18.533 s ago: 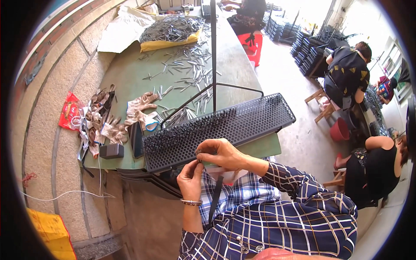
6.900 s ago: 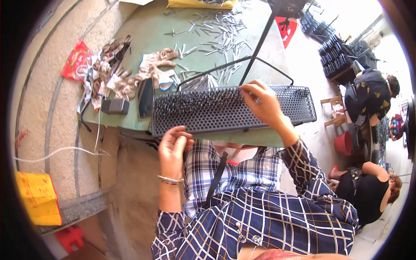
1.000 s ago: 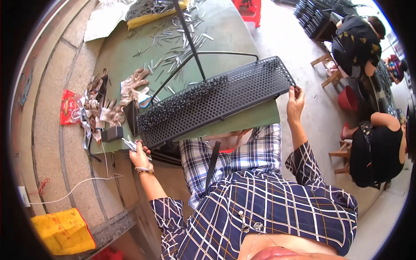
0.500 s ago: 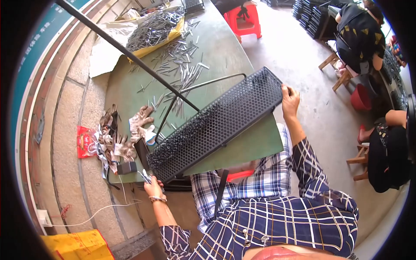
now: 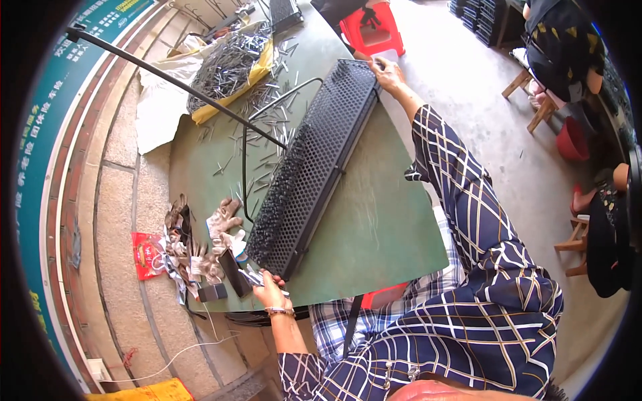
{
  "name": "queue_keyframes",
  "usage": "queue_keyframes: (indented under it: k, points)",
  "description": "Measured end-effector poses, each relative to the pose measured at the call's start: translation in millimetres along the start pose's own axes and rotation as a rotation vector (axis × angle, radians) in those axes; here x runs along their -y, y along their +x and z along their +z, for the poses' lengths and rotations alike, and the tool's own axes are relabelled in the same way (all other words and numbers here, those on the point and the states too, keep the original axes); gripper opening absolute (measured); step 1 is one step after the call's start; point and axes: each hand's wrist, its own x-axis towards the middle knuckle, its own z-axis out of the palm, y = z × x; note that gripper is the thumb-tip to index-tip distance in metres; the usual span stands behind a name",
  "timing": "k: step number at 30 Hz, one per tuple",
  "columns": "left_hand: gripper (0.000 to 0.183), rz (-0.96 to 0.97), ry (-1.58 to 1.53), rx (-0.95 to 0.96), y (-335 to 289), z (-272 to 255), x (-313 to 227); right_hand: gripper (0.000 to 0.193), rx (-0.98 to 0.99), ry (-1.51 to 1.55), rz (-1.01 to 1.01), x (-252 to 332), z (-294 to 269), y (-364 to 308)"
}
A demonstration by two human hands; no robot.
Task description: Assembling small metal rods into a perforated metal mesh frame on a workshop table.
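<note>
A long black perforated metal panel (image 5: 319,159) lies slantwise over the green table (image 5: 384,220), its left side darker and rough-looking. A bent black wire frame (image 5: 245,160) sticks out from its left side. My right hand (image 5: 389,75) grips the panel's far corner, thumb on top. At the near end, my left hand (image 5: 271,291) is closed around a few thin silver metal pieces (image 5: 250,274) and sits against the panel's corner. Whether its fingers also grip the panel is hidden. Beyond the panel's left side, many similar silver metal strips (image 5: 262,160) lie scattered.
A black rod (image 5: 174,73) slants across from the upper left to the panel. A heap of metal strips (image 5: 231,67) fills an opened sack. Work gloves (image 5: 224,217) and a dark block (image 5: 212,292) lie at left. A red stool (image 5: 374,30) and seated people (image 5: 568,53) are at right.
The panel has swung counterclockwise, its far end moving up and left. My right hand has moved with it, away from me. My left hand has shifted slightly right.
</note>
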Motion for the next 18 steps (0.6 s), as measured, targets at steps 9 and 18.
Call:
queue_keyframes:
  k: [9,18]
  points:
    - [0.02,0.093,-0.079,0.051,-35.6,-21.1,10.0,0.03,-0.146,-0.022,0.109,-222.8,-157.1,-330.5]
    - [0.017,0.263,0.018,0.563,-133.2,66.2,34.0,0.05,0.664,0.433,0.773,-246.5,-224.6,-677.8]
